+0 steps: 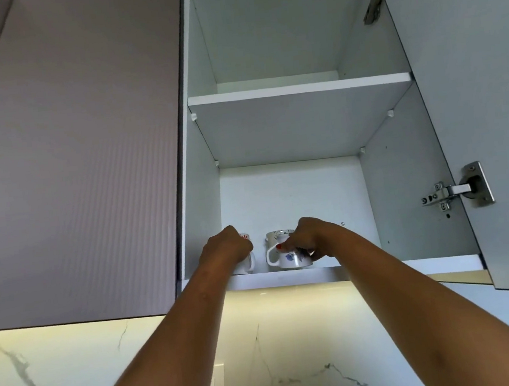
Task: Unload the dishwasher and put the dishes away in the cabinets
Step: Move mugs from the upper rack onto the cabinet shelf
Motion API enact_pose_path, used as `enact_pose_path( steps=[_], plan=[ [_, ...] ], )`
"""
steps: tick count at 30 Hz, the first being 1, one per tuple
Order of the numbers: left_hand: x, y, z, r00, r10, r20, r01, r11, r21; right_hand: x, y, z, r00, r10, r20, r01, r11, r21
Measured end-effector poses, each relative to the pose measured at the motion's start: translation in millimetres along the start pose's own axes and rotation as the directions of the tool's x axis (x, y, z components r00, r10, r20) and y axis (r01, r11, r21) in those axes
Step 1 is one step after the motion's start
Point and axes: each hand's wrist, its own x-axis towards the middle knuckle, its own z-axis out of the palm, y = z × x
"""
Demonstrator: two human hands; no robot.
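- The right mug (289, 259) is white with blue and grey flower prints and a dark-trimmed rim; it flares slightly at the foot.
- The left mug (249, 265) is also white, with red marks near its top; most of it is hidden behind the hand.
- Both mugs stand on the bottom shelf (380, 269) of the open cabinet, near its front edge and towards its left side, just beside each other but apart.
- Both are upright, rims up, long axis vertical. The right mug's handle points left, towards the other mug; the left mug's handle loop shows at its right side.
- The left hand (226, 248) is curled over the left mug, gripping it; its fingertips are out of sight.
- The right hand (310, 234) grips the right mug, the thumb with a red nail pressed on its side and the fingers wrapped round it.
- Open shelf lies to the right of the mugs up to the side wall, and bare space above them up to the middle shelf (299, 89).
- The cabinet door (489, 105) stands swung open on the right, on a metal hinge (457, 189).
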Motion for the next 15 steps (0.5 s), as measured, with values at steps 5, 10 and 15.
enact_pose_path(
  steps=[5, 10, 15],
  plan=[
    [9.1, -2.9, -1.2, 0.998, 0.002, 0.067, -0.003, 1.000, 0.015, 14.9, 1.4, 3.5, 0.989, 0.031, 0.141, -0.036, 0.999, 0.030],
    [12.8, -12.3, -4.4, 0.994, 0.072, 0.086, -0.077, 0.995, 0.056, 14.3, 3.2, 7.7, 0.993, -0.014, 0.121, 0.009, 0.999, 0.036],
    [14.7, -19.2, -5.7, 0.977, 0.140, 0.162, -0.171, 0.966, 0.194, 11.1, 6.0, 12.8, 0.994, -0.107, -0.018, 0.106, 0.993, -0.047]
  ],
)
